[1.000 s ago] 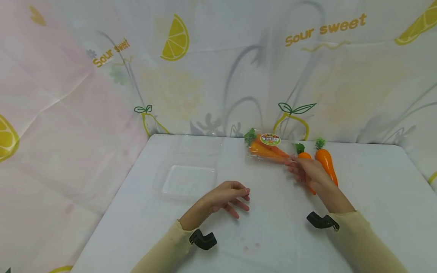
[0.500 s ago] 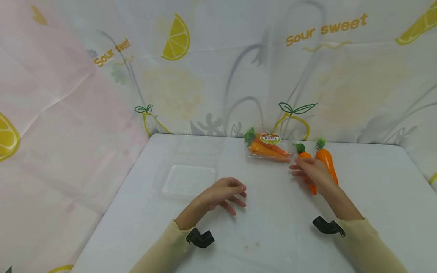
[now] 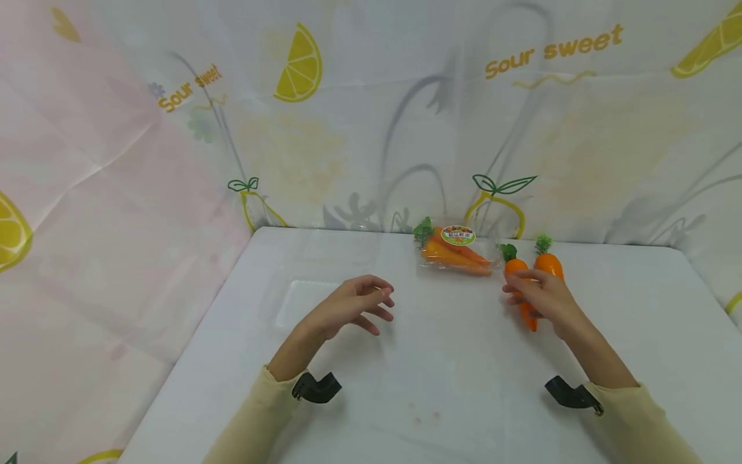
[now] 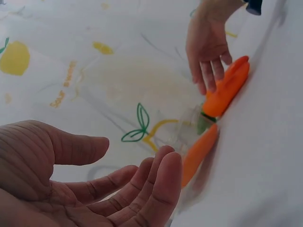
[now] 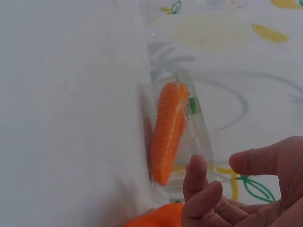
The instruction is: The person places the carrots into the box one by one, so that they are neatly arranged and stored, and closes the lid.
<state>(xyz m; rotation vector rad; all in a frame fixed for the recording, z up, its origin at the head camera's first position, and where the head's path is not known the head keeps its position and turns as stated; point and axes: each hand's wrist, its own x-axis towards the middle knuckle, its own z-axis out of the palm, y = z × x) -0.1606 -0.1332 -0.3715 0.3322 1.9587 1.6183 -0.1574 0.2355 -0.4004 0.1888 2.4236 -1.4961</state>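
My left hand [image 3: 353,306] hovers over the right part of a clear plastic box [image 3: 298,299], fingers relaxed and holding nothing. The box lies with its lid folded back, and the hand covers part of it. At the right, my right hand [image 3: 545,296] hangs above two loose orange carrots, the nearer carrot [image 3: 528,317] and the farther carrot [image 3: 547,263], partly hiding both. Its fingers are loosely bent with nothing between them. A closed clear box [image 3: 429,254] of carrots stands at the back, bearing an oval label [image 3: 458,235]. In the right wrist view, a packed carrot [image 5: 166,135] shows through its plastic.
All of this lies on a white table [image 3: 440,380]. Behind it hangs a cloth [image 3: 371,129] printed with lemons and lettering. Small reddish marks [image 3: 417,420] show near the front of the table. A dark wrist camera [image 3: 315,388] sits on the left sleeve.
My right hand has drawn back from the carrot box, moving right over the loose carrots. My left hand has shifted left and away from me, now over the clear box. The carrots stay put.
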